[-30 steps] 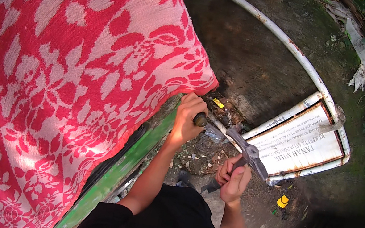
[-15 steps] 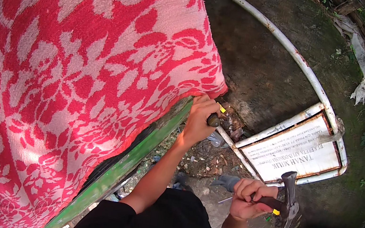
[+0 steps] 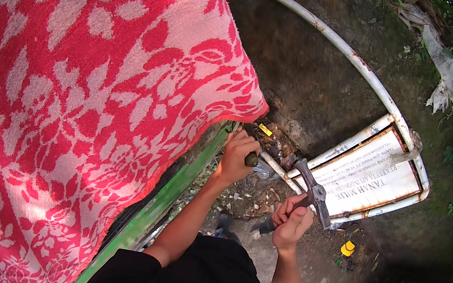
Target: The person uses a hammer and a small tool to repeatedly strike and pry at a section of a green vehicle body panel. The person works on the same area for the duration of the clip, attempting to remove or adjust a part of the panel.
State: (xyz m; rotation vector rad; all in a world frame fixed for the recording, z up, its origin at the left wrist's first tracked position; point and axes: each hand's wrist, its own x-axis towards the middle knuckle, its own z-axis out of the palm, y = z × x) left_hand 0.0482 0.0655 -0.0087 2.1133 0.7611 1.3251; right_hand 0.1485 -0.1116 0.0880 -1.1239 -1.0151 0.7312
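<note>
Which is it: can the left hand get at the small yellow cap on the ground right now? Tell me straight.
Probably not as things stand. The left hand is wrapped around a dark tool handle up by the green edge, and the yellow cap lies beyond the right hand and its hammer.

Both forearms rise from the lower edge, bare below short black sleeves. The left arm stretches long and nearly straight up and to the right, its left hand [image 3: 237,158] curled into a closed fist, knuckles uppermost. The right arm is bent closer to the body, forearm upright, and the right hand [image 3: 291,220] is clenched tight, thumb on top.
</note>
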